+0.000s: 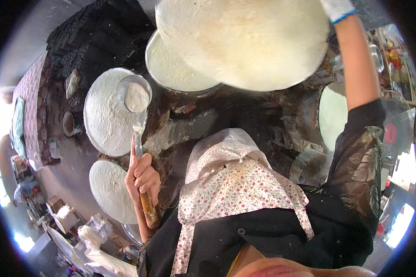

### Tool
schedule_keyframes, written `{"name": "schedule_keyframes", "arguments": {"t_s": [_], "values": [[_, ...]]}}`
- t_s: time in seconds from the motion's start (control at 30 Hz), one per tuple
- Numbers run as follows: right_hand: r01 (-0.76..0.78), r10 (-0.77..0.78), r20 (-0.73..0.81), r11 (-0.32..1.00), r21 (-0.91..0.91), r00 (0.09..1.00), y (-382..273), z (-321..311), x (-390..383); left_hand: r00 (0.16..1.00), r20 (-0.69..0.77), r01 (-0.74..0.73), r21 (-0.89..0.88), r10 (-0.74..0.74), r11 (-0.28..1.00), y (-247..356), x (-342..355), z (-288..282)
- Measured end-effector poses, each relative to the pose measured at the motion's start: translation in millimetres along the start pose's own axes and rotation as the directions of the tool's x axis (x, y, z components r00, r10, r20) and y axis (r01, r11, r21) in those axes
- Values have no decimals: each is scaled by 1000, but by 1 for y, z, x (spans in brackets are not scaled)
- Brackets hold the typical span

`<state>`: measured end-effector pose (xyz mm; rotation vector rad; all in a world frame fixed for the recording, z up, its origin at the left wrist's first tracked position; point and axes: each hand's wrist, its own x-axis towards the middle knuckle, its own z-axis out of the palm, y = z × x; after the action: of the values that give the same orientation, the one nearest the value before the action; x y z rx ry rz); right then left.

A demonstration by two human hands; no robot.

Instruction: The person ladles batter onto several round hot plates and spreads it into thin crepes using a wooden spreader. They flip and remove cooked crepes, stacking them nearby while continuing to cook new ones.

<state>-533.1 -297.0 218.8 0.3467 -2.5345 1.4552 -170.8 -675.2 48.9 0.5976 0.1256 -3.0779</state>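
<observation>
My left hand (pixel 142 177) grips the wooden handle of a metal ladle (pixel 135 96). Its bowl is filled with white batter and hangs over a round white cloth-covered surface (pixel 104 122) at the left. My right hand (pixel 338 9), in a white glove with a blue cuff, is raised at the top right. It holds up a large round white disc (pixel 245 41) by its edge. Beneath the lifted disc lies another round white surface (pixel 168 69), partly hidden by it.
A third white round surface (pixel 108 191) sits lower left and a fourth (pixel 333 115) at the right, all set in a dark soot-stained stove (pixel 208 120). A floral apron (pixel 235 184) covers my front. Pots and clutter (pixel 69 217) stand on the floor at the left.
</observation>
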Motion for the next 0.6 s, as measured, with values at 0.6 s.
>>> {"name": "schedule_keyframes", "arguments": {"t_s": [0.6], "values": [[-337, 374, -38, 782, -524, 927, 309, 203, 5, 993, -78, -94, -41, 91, 995, -26, 18, 18]]}}
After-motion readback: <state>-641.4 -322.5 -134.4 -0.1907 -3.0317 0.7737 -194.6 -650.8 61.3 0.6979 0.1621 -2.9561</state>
